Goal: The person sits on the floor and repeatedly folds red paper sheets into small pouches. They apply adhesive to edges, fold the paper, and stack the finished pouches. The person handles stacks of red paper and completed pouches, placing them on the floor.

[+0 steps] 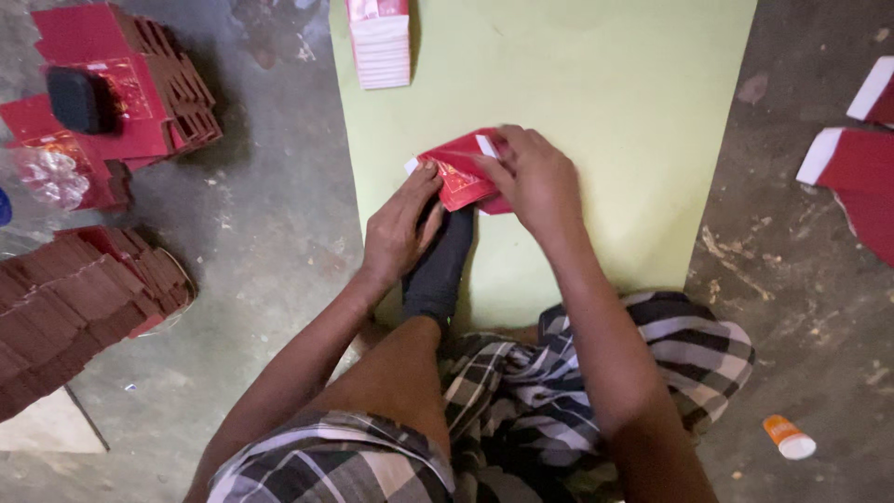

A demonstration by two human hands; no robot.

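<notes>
Head view looks straight down at a person sitting on a grey concrete floor (270,233), with a pale green sheet (615,102) spread in front of them. On that sheet, near its lower middle, lies a small red paper packet (458,170) with a gold printed patch and white edges showing at its left and top corners. Both hands are on it. The left hand (399,228) comes in from below, palm down, with its fingertips pressing the packet's left corner. The right hand (533,179) arches over the packet's right side, fingers curled and pinching the folded top edge, so most of that half is hidden. The two hands sit close together, both closed on the same packet, not quite touching each other.

At the top edge of the sheet stands a neat stack of white and red packets (380,42). Left of the sheet, on the floor, are heaps of flat red boxes (140,88), fanned in rows, one with a black object (79,100) resting on it, and a second fanned heap (79,307) lower down. More red and white sheets (852,168) lie at the right edge. A small orange and white tube (789,437) lies on the floor at lower right. A dark sock (440,265) on the person's foot rests just below the packet, between the forearms.
</notes>
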